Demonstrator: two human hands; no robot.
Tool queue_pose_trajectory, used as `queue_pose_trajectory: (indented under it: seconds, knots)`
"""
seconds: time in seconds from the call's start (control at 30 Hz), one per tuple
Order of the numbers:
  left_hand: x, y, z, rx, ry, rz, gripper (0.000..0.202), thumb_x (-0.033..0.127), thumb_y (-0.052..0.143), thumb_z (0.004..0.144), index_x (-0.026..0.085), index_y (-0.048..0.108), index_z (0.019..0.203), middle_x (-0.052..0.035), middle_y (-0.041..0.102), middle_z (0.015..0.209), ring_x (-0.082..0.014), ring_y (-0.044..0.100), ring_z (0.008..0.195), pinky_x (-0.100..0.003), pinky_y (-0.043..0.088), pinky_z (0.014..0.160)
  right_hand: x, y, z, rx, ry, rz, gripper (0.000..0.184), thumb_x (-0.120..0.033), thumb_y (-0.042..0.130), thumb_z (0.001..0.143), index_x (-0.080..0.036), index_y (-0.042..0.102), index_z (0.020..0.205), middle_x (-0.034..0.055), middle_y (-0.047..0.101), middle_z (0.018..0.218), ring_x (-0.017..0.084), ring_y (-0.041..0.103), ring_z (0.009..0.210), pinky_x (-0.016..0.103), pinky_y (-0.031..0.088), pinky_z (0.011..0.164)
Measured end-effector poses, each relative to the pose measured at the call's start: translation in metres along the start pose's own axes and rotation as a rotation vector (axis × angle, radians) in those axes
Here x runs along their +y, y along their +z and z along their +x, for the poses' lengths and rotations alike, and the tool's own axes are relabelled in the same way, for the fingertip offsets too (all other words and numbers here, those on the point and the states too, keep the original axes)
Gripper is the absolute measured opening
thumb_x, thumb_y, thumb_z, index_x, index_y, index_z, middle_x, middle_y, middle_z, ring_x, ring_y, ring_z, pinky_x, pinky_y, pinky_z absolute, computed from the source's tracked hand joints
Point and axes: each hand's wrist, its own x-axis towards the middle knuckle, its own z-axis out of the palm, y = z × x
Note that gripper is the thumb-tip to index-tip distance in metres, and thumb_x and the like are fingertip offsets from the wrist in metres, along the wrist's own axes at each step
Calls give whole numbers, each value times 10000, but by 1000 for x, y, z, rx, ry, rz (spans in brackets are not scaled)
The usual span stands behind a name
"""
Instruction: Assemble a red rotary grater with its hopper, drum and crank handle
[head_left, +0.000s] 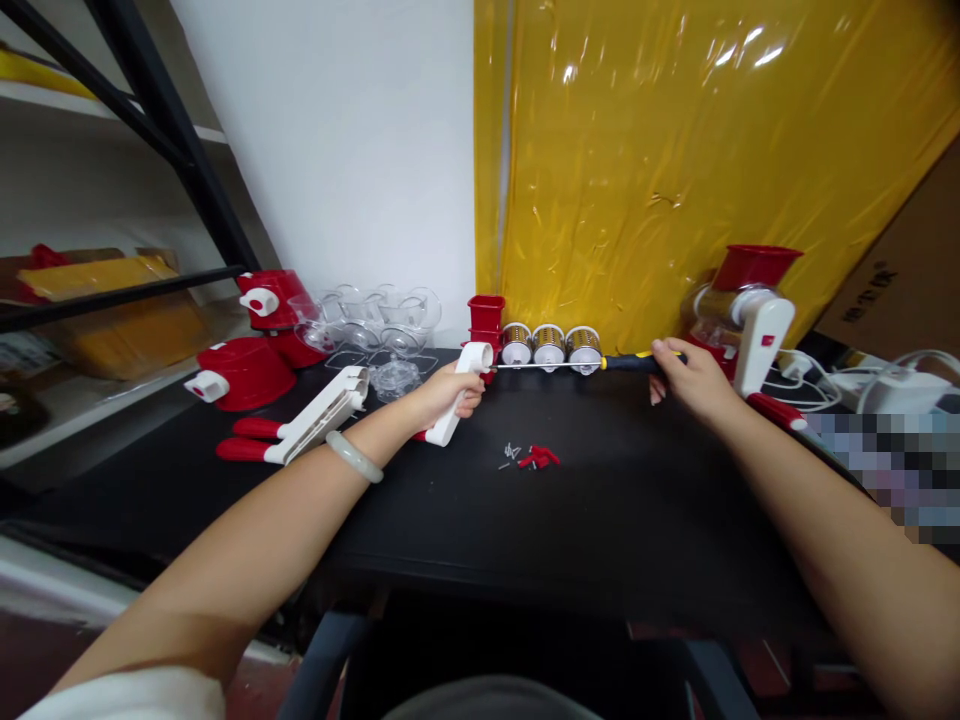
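My left hand (pixel 448 393) is closed around a white crank handle (pixel 448 425) with a red grip, held above the black table. In my right hand (pixel 686 375) is a long screwdriver (pixel 630 362) with a black and yellow handle. Its thin shaft runs level to the left, and the tip meets the round end of the crank handle; whether it sits in a screw is too small to tell. Below lie several small screws (pixel 511 452) and a little pile of red plastic parts (pixel 540 458).
More white crank handles (pixel 319 415) lie at left, near red grater bases (pixel 244 375) and clear plastic housings (pixel 379 315). Grating drums (pixel 549 346) and red hoppers (pixel 486 318) line the back. An assembled rotary grater (pixel 754 300) stands at right beside white cables (pixel 821 385).
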Motion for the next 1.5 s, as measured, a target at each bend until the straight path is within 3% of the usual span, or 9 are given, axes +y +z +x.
queue_pose_trajectory:
  seconds: [0.13, 0.23, 0.3, 0.43, 0.6, 0.93, 1.23, 1.37, 1.5]
  knots:
    - [1, 0, 0, -1, -9, 1, 251, 73, 575, 584, 194, 398, 714, 87, 360, 471, -47, 301, 368, -143, 214, 344, 0, 1, 1, -45, 78, 253, 400, -644, 569, 810, -249, 523, 766, -1, 601, 538, 185, 601, 485, 340, 503, 530]
    - [1, 0, 0, 9, -2, -3, 266, 68, 572, 574, 199, 373, 692, 83, 366, 480, -44, 301, 373, -145, 214, 343, -2, 1, 1, -104, 143, 473, 364, -523, 679, 727, -272, 506, 926, 0, 662, 641, 218, 646, 528, 375, 525, 540]
    - [2, 0, 0, 16, 1, -5, 269, 65, 569, 572, 200, 366, 687, 80, 369, 485, -43, 305, 375, -146, 215, 344, -4, 1, 1, -131, 153, 520, 377, -438, 705, 681, -270, 489, 940, 4, 677, 660, 228, 660, 536, 379, 523, 549]
    - [2, 0, 0, 17, -7, -3, 252, 65, 565, 580, 194, 387, 703, 81, 365, 484, -46, 307, 373, -146, 208, 344, -6, 1, 1, -112, 177, 519, 309, -342, 684, 669, -260, 476, 882, -2, 664, 628, 213, 648, 506, 365, 515, 540]
    - [3, 2, -2, 18, -7, -3, 263, 60, 564, 589, 198, 374, 707, 79, 367, 496, -45, 312, 376, -147, 210, 350, -3, 3, 3, -58, 186, 500, 247, -327, 677, 709, -259, 487, 850, -11, 647, 596, 191, 631, 479, 348, 517, 529]
    - [2, 1, -1, 25, -1, -7, 271, 63, 562, 578, 200, 361, 696, 79, 370, 489, -43, 303, 380, -148, 208, 350, -4, 1, 1, -114, 97, 353, 424, -636, 673, 743, -235, 540, 785, -5, 624, 522, 181, 616, 447, 317, 504, 508]
    - [2, 1, 0, 18, -2, -8, 266, 69, 563, 574, 198, 373, 709, 80, 380, 491, -42, 300, 370, -149, 207, 345, 6, 0, 3, -59, 78, 146, 494, -689, 521, 829, -219, 539, 680, -23, 530, 410, 154, 547, 376, 338, 518, 564]
    - [2, 1, 0, 19, -9, -2, 269, 64, 562, 578, 200, 369, 706, 84, 366, 485, -45, 306, 370, -148, 209, 347, 2, 1, 3, -78, 126, 301, 436, -662, 581, 797, -226, 573, 801, 24, 649, 548, 200, 637, 477, 351, 533, 543]
    - [2, 1, 0, 16, -1, 0, 266, 62, 557, 591, 200, 365, 712, 82, 369, 495, -44, 306, 374, -147, 210, 353, -1, 0, 3, -141, 146, 504, 411, -495, 716, 714, -245, 525, 978, 38, 723, 726, 236, 699, 577, 360, 547, 542]
